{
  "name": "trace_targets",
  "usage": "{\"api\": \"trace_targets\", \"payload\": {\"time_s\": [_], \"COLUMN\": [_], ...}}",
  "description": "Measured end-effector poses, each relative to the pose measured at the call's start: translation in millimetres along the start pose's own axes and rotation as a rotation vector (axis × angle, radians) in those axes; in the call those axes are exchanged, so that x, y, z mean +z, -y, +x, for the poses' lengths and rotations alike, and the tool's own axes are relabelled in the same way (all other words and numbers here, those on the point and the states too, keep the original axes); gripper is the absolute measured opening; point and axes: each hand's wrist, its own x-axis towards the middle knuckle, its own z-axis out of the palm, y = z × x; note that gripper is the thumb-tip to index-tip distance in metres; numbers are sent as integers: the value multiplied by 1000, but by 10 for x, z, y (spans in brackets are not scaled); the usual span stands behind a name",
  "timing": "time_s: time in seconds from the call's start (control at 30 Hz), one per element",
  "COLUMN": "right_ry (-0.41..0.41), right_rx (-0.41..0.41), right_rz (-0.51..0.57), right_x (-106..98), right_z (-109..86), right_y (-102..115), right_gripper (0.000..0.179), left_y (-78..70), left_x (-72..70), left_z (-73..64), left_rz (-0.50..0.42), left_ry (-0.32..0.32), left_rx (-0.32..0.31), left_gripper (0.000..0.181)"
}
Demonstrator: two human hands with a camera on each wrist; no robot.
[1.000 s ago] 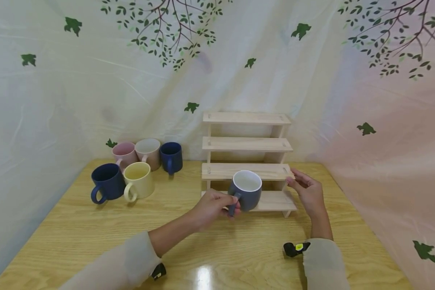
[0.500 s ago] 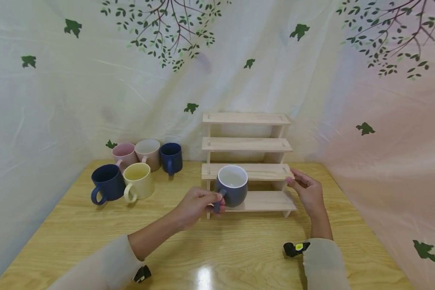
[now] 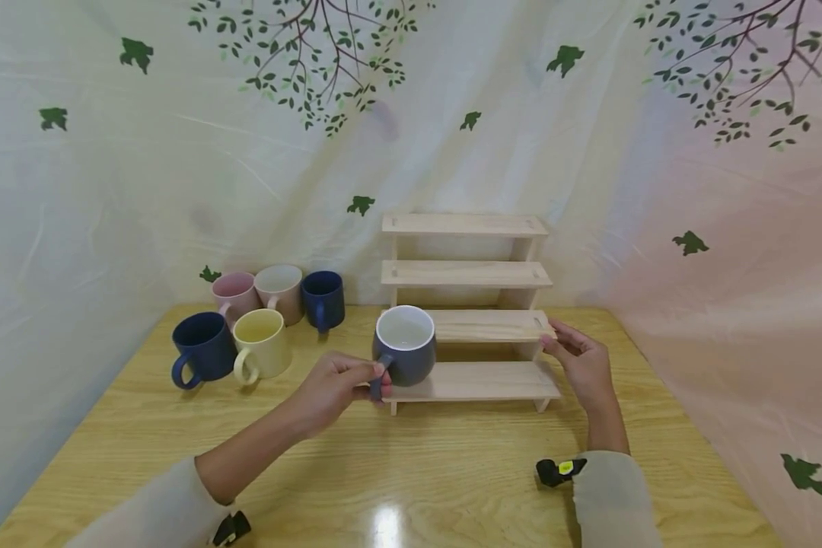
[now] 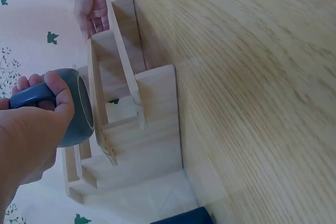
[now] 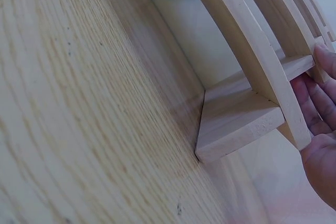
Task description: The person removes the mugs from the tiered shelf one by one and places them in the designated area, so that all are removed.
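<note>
My left hand grips the handle of a grey-blue mug with a white inside. Upright, the mug hovers at the left end of a stepped wooden shelf, covering part of its second tier from the bottom. The left wrist view shows the mug from the side, raised above the lowest board. At the right end of that second tier, my right hand pinches the board; in the right wrist view its thumb lies on top, with fingers beneath.
To the left stand several mugs: a large navy mug, a yellow mug, a pink mug, a beige mug and a smaller navy mug. A leaf-patterned curtain hangs behind the wooden table.
My left hand has carried the grey-blue mug leftward along the front of the shelf, from its middle to its left end. The right hand has stayed on the shelf's end.
</note>
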Motion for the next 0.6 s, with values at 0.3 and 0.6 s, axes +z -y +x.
{"api": "trace_targets", "payload": {"time_s": [0.3,0.6], "right_ry": [-9,0], "right_rx": [19,14], "right_rz": [-12,-1], "right_x": [7,-5], "right_z": [8,7], "right_y": [-12,5], "right_gripper": [56,55], "left_y": [-77,-179], "left_x": [-282,-485], "left_z": [-163,-289], "left_rz": [-19,41], "left_ry": [15,-54], "left_rx": [-1,29], "left_gripper": [28,31]}}
